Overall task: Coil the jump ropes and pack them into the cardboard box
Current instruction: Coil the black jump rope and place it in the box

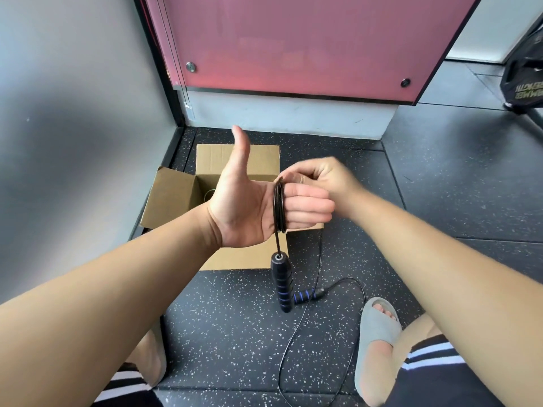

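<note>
Black rope (278, 207) loops round the straight-fingered left hand (245, 211), a former for coils; the right hand (320, 177) pinches it above the box (173, 198).

Pink panel (293, 39), slipper (377, 327) (perhaps a bag (526, 77)).

Box (173, 198) inside mostly hidden by left hand (246, 212); rope (279, 207) cut off at btm edge.

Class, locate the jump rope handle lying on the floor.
In the head view, the floor handle lies just right of the hanging handle, between the cardboard box and the grey slipper.
</note>
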